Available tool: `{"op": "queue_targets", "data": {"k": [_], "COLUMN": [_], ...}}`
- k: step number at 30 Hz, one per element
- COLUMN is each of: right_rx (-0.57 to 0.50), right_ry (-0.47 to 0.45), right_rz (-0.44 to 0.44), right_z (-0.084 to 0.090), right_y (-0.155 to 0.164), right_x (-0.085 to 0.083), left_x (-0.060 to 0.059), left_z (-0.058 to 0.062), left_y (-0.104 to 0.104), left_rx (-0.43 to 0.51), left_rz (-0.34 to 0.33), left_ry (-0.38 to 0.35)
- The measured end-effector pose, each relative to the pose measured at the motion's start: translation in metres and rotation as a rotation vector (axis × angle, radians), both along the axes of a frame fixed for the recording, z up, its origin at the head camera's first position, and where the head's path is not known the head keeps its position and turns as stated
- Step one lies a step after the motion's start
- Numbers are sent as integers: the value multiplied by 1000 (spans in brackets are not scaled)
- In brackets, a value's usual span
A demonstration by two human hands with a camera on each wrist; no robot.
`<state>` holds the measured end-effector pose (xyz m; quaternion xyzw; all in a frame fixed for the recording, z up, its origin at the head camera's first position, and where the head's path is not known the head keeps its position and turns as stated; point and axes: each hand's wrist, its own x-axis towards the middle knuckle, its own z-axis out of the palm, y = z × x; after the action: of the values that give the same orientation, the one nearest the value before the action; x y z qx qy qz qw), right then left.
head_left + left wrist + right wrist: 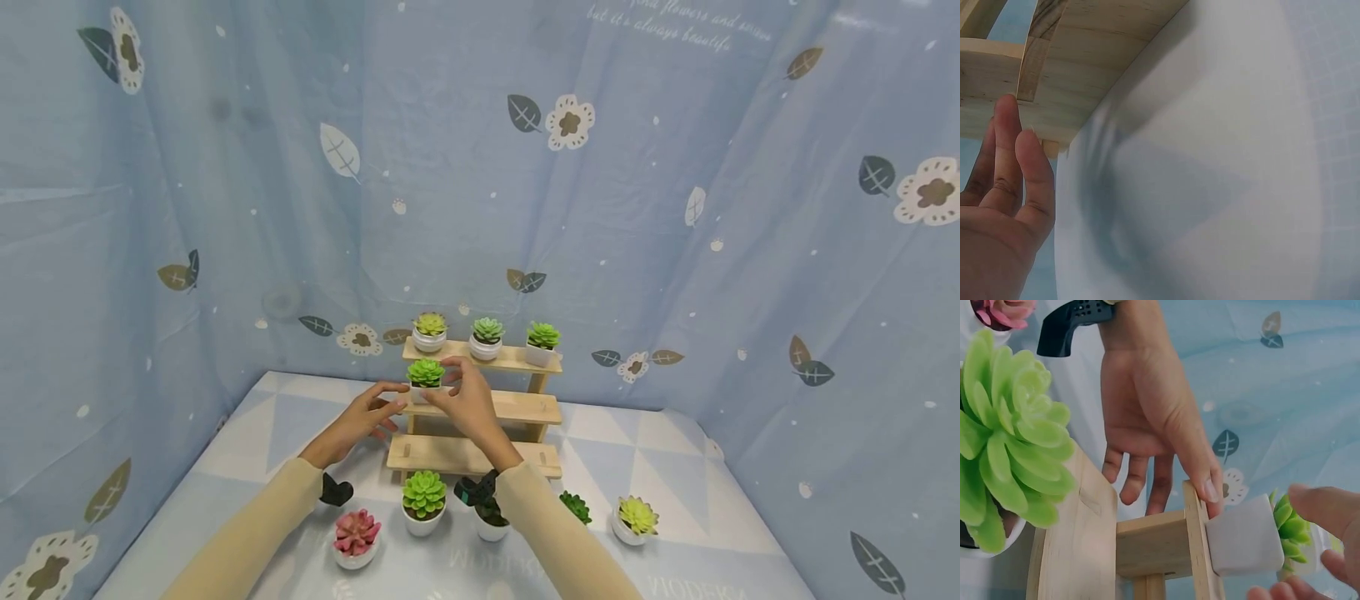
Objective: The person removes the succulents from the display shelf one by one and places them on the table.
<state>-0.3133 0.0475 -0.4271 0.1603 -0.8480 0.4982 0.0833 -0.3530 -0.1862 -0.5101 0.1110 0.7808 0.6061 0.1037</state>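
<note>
A three-tier wooden stand (pixel 517 408) stands at the back of the table. At the left end of its middle shelf sits a small white pot with a green succulent (pixel 425 375). My right hand (pixel 459 385) curls round that pot from the right. In the right wrist view the pot (pixel 1241 544) sits at the shelf's end, with my right fingers (pixel 1329 509) above and below the plant. My left hand (pixel 388 407) is beside the shelf's left end, fingers straight, its thumb (pixel 1207 481) touching the stand's edge (pixel 1194 537) by the pot. The left wrist view shows those fingers (pixel 1010 144) against the wood (pixel 1085 62).
Three potted succulents (pixel 487 335) line the top shelf. On the table in front stand a pink one (pixel 356 533), a green one (pixel 423 493), two dark ones (pixel 576 506) and a yellow-green one (pixel 637 517). Blue flowered cloth (pixel 675 208) walls in the table.
</note>
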Motion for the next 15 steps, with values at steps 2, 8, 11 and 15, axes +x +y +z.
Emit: {"op": "queue_targets", "data": {"k": [2,8,11,15], "right_rx": [-7,3,-2,-43], "right_ry": [-41,-129,-125,-129], "right_rz": [15,48,44,39], "right_z": [-3,-11,-13,-16], "right_y": [0,0,0,-1], "right_x": [-3,-9,-12,-16], "left_x": [0,0,0,1], "left_z": [0,-1,-1,-1], "left_y": [0,1,3,2], "left_rx": [1,-1,1,5], "left_rz": [6,12,11,14], "left_ry": [-4,-9,-6,-6]}}
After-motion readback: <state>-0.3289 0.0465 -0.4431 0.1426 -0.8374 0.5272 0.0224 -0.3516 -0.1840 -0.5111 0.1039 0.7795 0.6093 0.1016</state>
